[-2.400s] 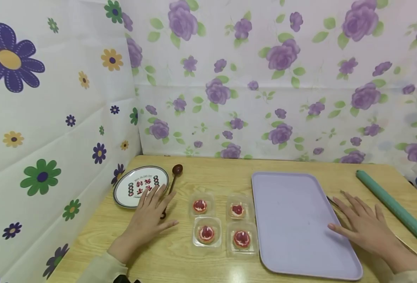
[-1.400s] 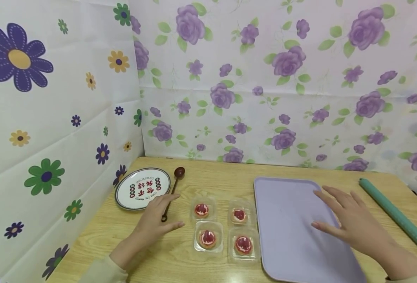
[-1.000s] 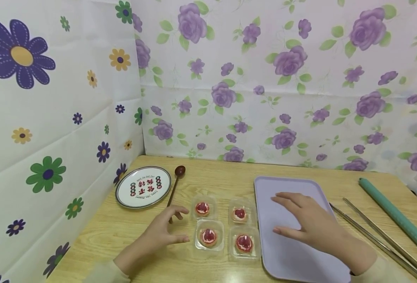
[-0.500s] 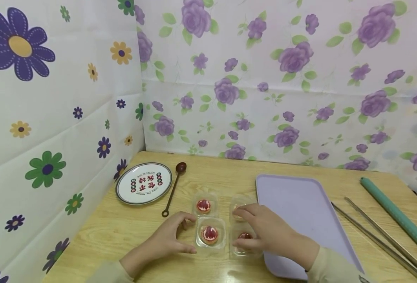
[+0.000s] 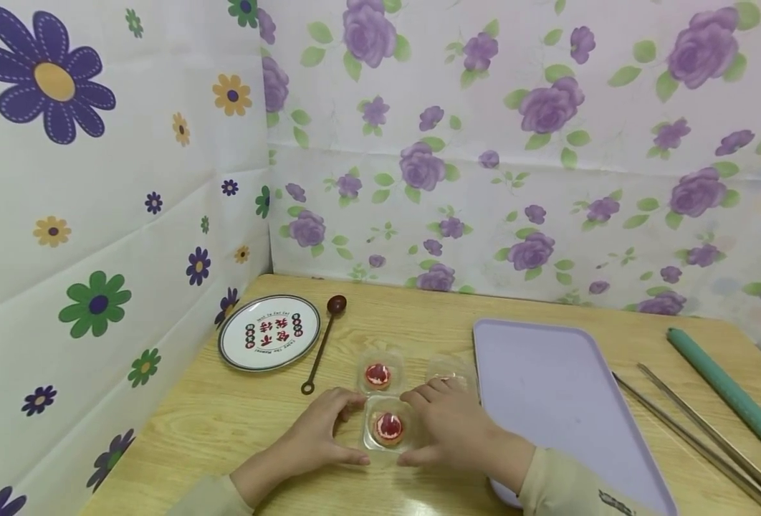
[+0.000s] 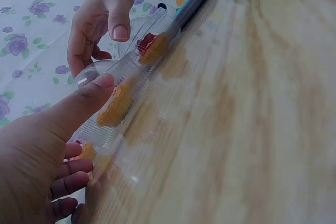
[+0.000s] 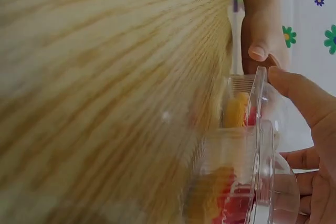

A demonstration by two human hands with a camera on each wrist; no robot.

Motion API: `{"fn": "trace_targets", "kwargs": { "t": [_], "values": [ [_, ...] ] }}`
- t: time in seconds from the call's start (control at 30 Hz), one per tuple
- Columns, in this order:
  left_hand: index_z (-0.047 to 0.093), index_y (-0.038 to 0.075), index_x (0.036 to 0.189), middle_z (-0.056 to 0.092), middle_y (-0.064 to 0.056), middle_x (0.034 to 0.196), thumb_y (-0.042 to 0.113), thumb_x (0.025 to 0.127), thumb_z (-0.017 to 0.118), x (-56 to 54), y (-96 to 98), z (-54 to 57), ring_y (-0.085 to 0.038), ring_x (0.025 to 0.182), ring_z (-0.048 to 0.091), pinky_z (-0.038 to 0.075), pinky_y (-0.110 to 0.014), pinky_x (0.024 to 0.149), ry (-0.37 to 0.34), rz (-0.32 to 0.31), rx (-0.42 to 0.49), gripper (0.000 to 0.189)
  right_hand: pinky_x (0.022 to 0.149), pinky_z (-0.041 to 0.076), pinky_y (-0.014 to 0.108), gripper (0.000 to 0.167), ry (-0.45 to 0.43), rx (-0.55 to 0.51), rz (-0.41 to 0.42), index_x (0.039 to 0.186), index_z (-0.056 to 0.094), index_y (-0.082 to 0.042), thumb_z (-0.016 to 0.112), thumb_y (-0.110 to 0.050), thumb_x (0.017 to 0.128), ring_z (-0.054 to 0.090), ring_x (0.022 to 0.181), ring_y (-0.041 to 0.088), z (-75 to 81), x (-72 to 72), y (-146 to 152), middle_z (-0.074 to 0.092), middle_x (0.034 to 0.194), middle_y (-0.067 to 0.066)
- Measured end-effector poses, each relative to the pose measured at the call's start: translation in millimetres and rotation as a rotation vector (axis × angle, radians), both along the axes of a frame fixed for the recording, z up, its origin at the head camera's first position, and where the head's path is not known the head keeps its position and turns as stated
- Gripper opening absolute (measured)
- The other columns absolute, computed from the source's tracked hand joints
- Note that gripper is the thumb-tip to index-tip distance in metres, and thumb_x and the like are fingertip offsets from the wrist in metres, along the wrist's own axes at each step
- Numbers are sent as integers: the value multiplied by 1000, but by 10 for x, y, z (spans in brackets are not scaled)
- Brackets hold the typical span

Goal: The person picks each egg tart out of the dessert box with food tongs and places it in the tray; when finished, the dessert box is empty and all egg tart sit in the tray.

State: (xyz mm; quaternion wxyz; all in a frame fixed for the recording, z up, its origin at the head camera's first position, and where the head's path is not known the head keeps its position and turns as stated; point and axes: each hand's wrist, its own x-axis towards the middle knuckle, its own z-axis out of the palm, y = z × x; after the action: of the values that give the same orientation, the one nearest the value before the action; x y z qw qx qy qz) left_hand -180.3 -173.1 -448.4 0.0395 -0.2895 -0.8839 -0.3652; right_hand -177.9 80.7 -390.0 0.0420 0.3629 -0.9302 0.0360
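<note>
Has clear plastic boxes (image 5: 377,411) left of lilac rectangular tray (image 5: 548,380), white oval plate (image 5: 269,335) at far-left corner of wooden bench (image 5: 413,315).

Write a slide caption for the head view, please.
Left hand and right hand flank a red-topped tartlet in a clear plastic box near a lilac tray.

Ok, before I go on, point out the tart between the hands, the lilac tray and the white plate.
Tart (image 5: 389,428): head view, on its red topping.
Lilac tray (image 5: 557,401): head view, on its bare flat surface.
White plate (image 5: 269,333): head view, on its printed centre.
</note>
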Motion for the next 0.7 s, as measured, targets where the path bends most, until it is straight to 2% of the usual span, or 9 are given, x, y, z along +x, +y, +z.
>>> {"fn": "trace_targets", "kwargs": {
  "t": [0.37,0.7],
  "values": [
    [56,11,126,58,6,111,46,60,86,54,19,35,-10,94,51,48,-24,84,-38,27,-39,80,104,43,48,75,36,54,30,126,58,-11,68,-65,75,57,117,24,14,28,-47,65,119,2],
    [56,11,126,58,5,110,49,61,86,43,29,19,-9,93,51,48,-23,82,-37,31,-40,81,102,45,43,78,41,30,30,127,58,-11,59,-71,78,56,114,20,-3,28,-129,64,122,1]
  ]
}}
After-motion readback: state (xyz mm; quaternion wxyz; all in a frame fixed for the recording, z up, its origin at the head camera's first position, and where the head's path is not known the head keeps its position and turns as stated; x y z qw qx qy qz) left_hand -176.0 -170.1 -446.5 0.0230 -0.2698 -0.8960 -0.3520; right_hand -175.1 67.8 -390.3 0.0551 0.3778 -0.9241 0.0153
